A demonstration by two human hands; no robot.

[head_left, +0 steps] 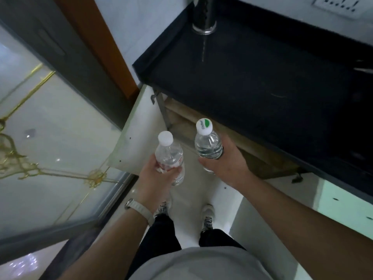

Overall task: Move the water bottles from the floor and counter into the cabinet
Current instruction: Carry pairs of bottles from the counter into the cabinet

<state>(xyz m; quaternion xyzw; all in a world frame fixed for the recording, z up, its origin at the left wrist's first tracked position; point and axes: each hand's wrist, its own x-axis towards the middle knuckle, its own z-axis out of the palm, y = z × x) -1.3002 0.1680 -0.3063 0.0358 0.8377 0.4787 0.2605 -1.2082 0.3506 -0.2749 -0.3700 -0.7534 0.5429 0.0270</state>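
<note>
My left hand point(155, 176) wraps the clear plastic bottle with the plain white cap point(169, 158). My right hand point(226, 160) wraps the clear bottle with the green-leaf cap point(207, 143). I hold both upright, just below the black counter point(252, 81), so they can go into the open cabinet under it point(181, 120).

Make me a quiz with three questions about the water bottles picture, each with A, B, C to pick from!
1. Where is the bottle with the green-marked cap?
A. In the right hand
B. Lying on the floor
C. Standing on the counter

2. How many bottles is the person holding?
A. One
B. Two
C. Four

3. What state is the cabinet door in?
A. Shut
C. Missing
B. Swung open

Answers:
1. A, the right hand's fingers wrap its body below the counter edge.
2. B, the left hand grips the bottle with the plain white cap, and the right hand grips the other.
3. B, the white door stands out from the cabinet, showing the opening behind it.
</note>
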